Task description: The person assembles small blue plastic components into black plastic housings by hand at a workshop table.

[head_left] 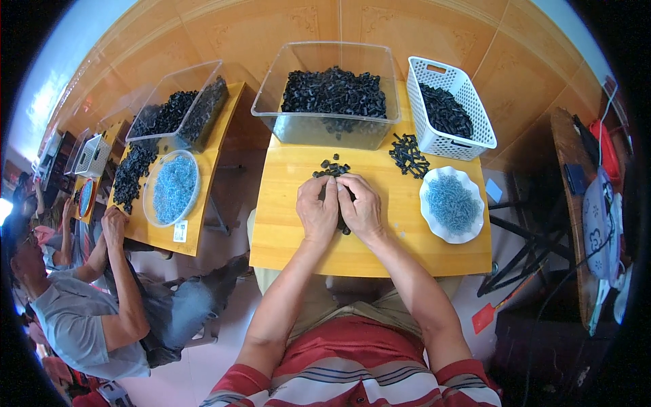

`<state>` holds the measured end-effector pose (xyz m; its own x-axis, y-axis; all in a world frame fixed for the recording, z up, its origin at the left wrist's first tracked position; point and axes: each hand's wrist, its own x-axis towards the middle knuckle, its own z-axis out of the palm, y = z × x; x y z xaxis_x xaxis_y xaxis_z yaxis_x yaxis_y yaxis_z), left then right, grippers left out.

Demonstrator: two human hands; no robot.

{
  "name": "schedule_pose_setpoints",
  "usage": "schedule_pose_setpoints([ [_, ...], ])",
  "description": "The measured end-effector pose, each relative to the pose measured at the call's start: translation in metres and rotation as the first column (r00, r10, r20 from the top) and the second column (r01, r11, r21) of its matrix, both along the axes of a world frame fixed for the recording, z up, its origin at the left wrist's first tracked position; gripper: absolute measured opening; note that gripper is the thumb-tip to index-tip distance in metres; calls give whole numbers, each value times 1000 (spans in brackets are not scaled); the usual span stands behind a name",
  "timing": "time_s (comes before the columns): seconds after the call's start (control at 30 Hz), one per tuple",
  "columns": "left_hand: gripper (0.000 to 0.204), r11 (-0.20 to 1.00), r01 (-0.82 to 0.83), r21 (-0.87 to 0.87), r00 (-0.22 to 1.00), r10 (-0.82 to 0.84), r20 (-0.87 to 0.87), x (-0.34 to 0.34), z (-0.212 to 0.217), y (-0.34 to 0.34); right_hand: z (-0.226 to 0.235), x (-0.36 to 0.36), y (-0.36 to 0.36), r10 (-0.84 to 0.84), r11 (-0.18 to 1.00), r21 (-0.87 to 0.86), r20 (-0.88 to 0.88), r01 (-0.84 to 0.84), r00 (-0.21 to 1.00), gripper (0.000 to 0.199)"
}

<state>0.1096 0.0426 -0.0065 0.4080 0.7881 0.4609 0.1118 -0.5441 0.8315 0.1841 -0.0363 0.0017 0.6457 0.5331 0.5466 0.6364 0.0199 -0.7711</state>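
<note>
Black pieces in a small loose heap near the middle of the table, just beyond the fingertips; a few more show between the wrists, on the side of the heap toward the table's front edge. Left hand and right hand meet at mid-table, backs up, thumbs side by side, fingers bent inward with tips together. Grasp: fingers pinched close; cannot tell which piece, if any, is between them, the hands covering the spot. Forearms cross the table's front edge, spread at the elbows, converging toward the wrists.

Clearances: yellow wood shows from the left hand to the table's left edge, and from the wrists to its front edge. Clear bin stands at the table's far edge, white basket at its far right corner. Second heap lies on the table in front of the basket. White bowl of blue bits sits near the table's right edge, well apart from the right hand.
</note>
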Motion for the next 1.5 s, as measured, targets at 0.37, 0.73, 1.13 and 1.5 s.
schedule_pose_setpoints([
  [0.37, 14, 996, -3, 87, 999, 5, -33, -3, 0, 1, -8, 1, -1, 24, 999, 29, -43, -23, 999, 14],
  [0.73, 16, 999, 39, 34, 999, -38, -14, -10, -1, 6, -5, 1, -2, 19, 997, 70, -32, -16, 999, 13],
  [1.13, 16, 988, 5, -156, 1000, -5, -2, -13, -13, 48, -8, 2, -8, 66, 995, 99, -363, -32, 929, 14],
  [1.5, 18, 999, 24, 29, 983, -19, -182, 12, -9, 104, -6, 12, -28, 42, 996, 84, -351, -13, 935, 15],
])
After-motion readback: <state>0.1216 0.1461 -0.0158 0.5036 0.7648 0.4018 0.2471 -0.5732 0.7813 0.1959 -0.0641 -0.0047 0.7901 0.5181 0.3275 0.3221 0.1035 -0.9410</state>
